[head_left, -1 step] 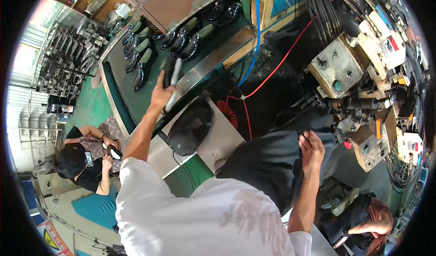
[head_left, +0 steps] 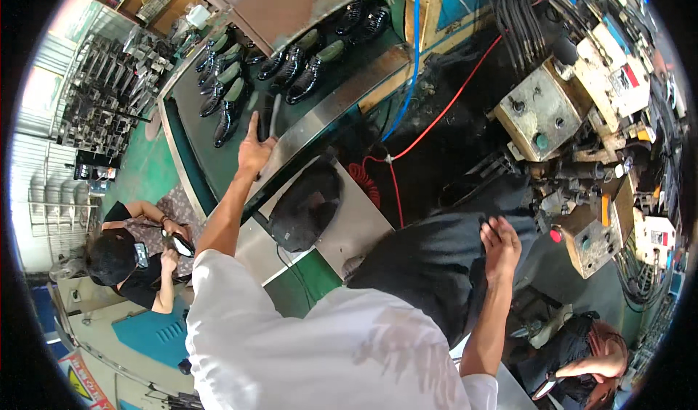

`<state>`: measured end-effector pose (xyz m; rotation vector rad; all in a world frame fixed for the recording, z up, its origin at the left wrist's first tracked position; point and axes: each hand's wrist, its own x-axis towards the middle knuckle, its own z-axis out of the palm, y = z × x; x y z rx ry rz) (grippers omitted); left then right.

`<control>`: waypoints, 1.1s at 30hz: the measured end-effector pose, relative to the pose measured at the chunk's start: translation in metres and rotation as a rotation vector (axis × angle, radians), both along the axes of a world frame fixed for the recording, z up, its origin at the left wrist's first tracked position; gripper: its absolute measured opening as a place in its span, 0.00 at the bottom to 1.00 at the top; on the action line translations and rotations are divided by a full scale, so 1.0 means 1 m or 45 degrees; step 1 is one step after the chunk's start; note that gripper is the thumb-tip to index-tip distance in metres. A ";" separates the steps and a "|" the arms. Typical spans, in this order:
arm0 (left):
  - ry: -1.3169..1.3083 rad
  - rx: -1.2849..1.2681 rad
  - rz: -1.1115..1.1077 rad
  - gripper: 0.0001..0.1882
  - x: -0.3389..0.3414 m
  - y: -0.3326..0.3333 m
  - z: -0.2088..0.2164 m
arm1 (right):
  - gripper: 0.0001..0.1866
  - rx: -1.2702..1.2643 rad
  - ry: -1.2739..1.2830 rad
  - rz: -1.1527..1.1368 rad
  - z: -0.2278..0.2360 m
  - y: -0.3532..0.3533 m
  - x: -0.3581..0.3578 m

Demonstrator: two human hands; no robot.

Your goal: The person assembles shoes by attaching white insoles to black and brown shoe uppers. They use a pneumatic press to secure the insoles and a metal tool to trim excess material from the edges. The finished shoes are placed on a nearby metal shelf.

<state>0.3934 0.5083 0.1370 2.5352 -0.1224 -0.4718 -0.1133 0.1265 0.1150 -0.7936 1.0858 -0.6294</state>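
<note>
left hand [head_left: 254, 150] fingers spread, index up, beside a dark shoe [head_left: 267, 115] it gripped a moment ago, now released on the green conveyor belt [head_left: 190, 112] | right hand [head_left: 499, 245] loosely curled, empty, on own thigh | 2 shoe rows [head_left: 225, 90] beyond

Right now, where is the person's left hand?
In the head view, upper left of centre: the left hand reaches out to the metal edge of the green conveyor belt, touching a dark shoe, with rows of black shoes just beyond.
</note>
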 end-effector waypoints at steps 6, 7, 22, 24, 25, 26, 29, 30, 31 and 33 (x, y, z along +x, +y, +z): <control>-0.309 0.856 -0.252 0.49 0.061 0.096 -0.125 | 0.21 -0.021 0.103 0.010 -0.007 0.002 -0.015; -0.330 0.849 -0.278 0.48 0.060 0.096 -0.126 | 0.21 -0.032 0.138 0.010 0.000 0.003 -0.018; -0.227 1.140 -0.400 0.53 0.154 0.116 -0.097 | 0.19 -0.060 0.285 0.058 0.008 0.017 -0.045; -0.299 1.158 -0.362 0.52 0.161 0.129 -0.108 | 0.18 -0.032 0.227 0.075 0.009 0.019 -0.047; -0.418 1.183 -0.352 0.50 0.164 0.125 -0.113 | 0.19 -0.053 0.216 0.100 0.007 0.020 -0.050; -0.405 1.199 -0.347 0.48 0.171 0.123 -0.108 | 0.19 -0.074 0.202 0.107 0.005 0.017 -0.052; -0.435 0.838 -0.715 0.25 0.160 0.047 -0.076 | 0.23 -0.105 0.360 -0.050 0.051 0.034 -0.052; -0.387 0.922 -0.873 0.18 0.190 0.069 -0.083 | 0.22 -0.095 0.293 -0.043 0.048 0.028 -0.053; -0.591 0.783 -1.061 0.18 0.214 0.095 -0.090 | 0.22 -0.066 0.258 -0.010 0.054 0.022 -0.045; -0.607 0.495 -1.091 0.20 0.149 -0.010 -0.091 | 0.22 -0.178 0.169 -0.124 0.027 0.033 -0.088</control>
